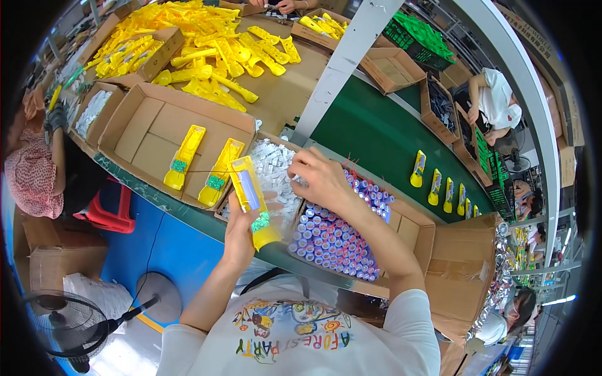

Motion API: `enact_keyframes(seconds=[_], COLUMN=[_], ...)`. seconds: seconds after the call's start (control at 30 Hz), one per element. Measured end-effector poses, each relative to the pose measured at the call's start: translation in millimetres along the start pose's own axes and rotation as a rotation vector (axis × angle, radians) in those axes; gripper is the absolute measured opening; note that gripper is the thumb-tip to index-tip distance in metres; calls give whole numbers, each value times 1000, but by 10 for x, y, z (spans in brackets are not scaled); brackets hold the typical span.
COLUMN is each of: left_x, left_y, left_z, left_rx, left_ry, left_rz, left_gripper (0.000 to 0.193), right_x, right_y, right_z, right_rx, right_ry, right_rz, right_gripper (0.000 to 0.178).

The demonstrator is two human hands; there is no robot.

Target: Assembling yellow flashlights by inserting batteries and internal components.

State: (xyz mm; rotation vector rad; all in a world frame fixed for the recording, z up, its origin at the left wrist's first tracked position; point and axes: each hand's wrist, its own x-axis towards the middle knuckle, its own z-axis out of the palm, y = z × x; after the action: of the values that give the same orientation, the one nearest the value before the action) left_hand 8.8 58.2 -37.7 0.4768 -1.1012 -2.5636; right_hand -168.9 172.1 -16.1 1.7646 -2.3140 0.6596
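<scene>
Yellow plastic forms the long housing [256, 212] that is held up by the left hand [236, 237] just over the near edge of the bench [204, 220]. Its lower part is gripped by the left fingers; a purple cell [248, 190] is seated along its middle and a green circuit board [260, 220] is set toward its lower end. The right hand [318, 177] is held above the inner edge of a tray of small white parts [274, 164], its fingers curled with the tips brought toward the thumb; whether anything is pinched there cannot be told.

Along the near edge, right of the white parts, purple cells with red wires [332, 241] are packed upright. To their left, two more yellow housings [224, 164], also fitted with green boards, are leaned inside a shallow cardboard box [141, 147]. Toward the far left corner, loose yellow housings [200, 47] are heaped. Beyond a white metal post [342, 66], a row of yellow housings [434, 187] is spaced along the right edge of a green belt [370, 135].
</scene>
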Motion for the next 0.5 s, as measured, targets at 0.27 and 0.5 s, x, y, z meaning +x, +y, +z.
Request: enact_keyframes(seconds=[0.27, 0.5], left_x=[144, 161], left_y=[-135, -114], left_z=[100, 191], left_rx=[195, 72], left_ry=[92, 74], left_rz=[180, -7], left_gripper=[40, 41], right_x=[-169, -277], right_y=[-185, -244], right_z=[-121, -87], right_rx=[566, 698], right_ry=[-72, 59], right_rz=[216, 49], right_gripper=[18, 23])
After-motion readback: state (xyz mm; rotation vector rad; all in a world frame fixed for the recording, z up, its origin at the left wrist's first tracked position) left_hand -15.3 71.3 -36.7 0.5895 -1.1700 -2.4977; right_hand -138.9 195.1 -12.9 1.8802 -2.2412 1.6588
